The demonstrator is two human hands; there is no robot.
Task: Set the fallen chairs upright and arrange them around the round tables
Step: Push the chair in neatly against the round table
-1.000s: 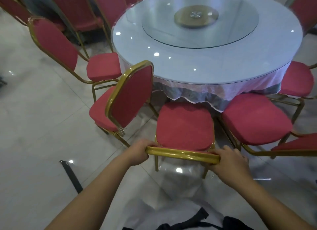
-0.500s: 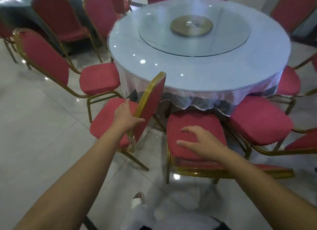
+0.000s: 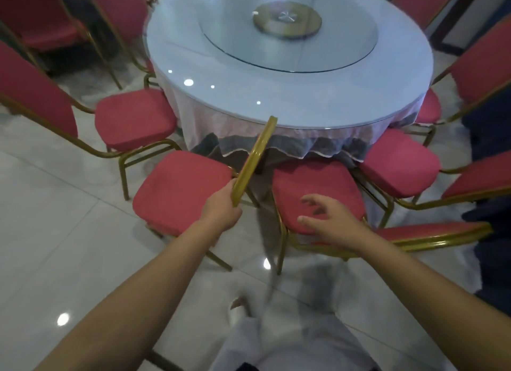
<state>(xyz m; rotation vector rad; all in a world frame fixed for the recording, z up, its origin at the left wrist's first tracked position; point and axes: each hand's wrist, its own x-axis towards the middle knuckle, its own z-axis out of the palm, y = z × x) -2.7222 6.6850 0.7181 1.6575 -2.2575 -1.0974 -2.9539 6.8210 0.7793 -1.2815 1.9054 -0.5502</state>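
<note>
The left hand (image 3: 225, 205) is clenched around the gold top rail of a red chair (image 3: 182, 188) whose back is turned edge-on to the camera, seat pointing left, just beside the round bench (image 3: 290, 105). The right hand (image 3: 329, 218) is released, fingers spread, hovering over the seat of the next chair (image 3: 318, 196), which already faces the bench. The step in hand looks like swinging the held chair round so its seat tucks under the cloth. To do it well, the person would pivot it on its legs rather than drag it, keep the rail clear of the glass edge, and leave an even gap to the neighbouring seats on both sides.
</note>
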